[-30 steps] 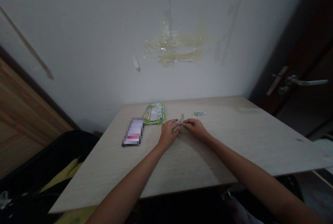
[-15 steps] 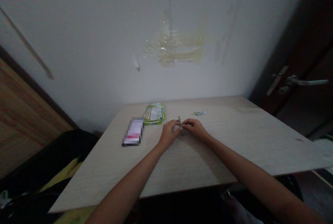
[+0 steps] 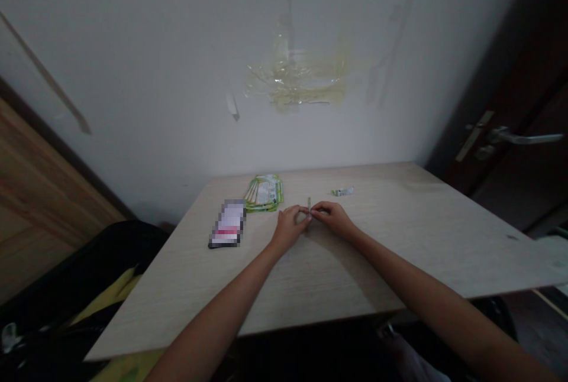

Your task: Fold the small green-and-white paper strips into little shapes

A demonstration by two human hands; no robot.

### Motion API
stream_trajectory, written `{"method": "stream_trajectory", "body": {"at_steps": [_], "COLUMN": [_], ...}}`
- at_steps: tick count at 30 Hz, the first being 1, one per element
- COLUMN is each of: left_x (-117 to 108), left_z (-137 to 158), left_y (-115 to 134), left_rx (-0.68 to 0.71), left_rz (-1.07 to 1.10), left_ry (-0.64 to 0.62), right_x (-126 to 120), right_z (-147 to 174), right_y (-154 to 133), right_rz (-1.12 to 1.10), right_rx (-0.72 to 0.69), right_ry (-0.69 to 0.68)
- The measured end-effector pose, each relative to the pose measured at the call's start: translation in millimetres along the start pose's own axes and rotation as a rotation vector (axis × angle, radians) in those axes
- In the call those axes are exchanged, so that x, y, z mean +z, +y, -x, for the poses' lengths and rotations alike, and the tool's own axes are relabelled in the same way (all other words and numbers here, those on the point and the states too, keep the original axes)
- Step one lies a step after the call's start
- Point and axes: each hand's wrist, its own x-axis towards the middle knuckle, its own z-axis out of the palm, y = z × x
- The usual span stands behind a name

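Note:
My left hand (image 3: 290, 223) and my right hand (image 3: 333, 217) meet near the middle of the table. Between their fingertips stands a thin, narrow green-and-white packet (image 3: 309, 202), folded or rolled up and seen edge-on. Both hands pinch it, and its lower part is hidden by the fingers. Beyond my left hand lies a fanned stack of green-and-white packets (image 3: 267, 193). A small folded or twisted packet (image 3: 343, 191) of similar colours rests behind my right hand.
A phone (image 3: 228, 223) with a blurred-out screen lies left of my left hand. The pale wooden table (image 3: 426, 234) reaches back to a wall with old tape (image 3: 306, 83). A dark door (image 3: 515, 151) is on the right, and a black bag (image 3: 102, 258) sits left of the table.
The narrow packet between my fingers has turned slightly more upright, and less of its lower end shows. Both hands stay in nearly the same place.

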Motion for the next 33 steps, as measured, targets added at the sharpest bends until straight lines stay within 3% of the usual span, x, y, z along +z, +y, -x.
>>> {"method": "stream_trajectory", "body": {"at_steps": [33], "left_x": [-1], "left_z": [-3], "left_y": [-11], "left_rx": [-0.008], "left_rz": [0.127], "left_ry": [0.046], "right_x": [0], "right_z": [1], "right_y": [-2], "right_rz": [-0.059], "right_rx": [0.028], "right_ry": [0.015]}}
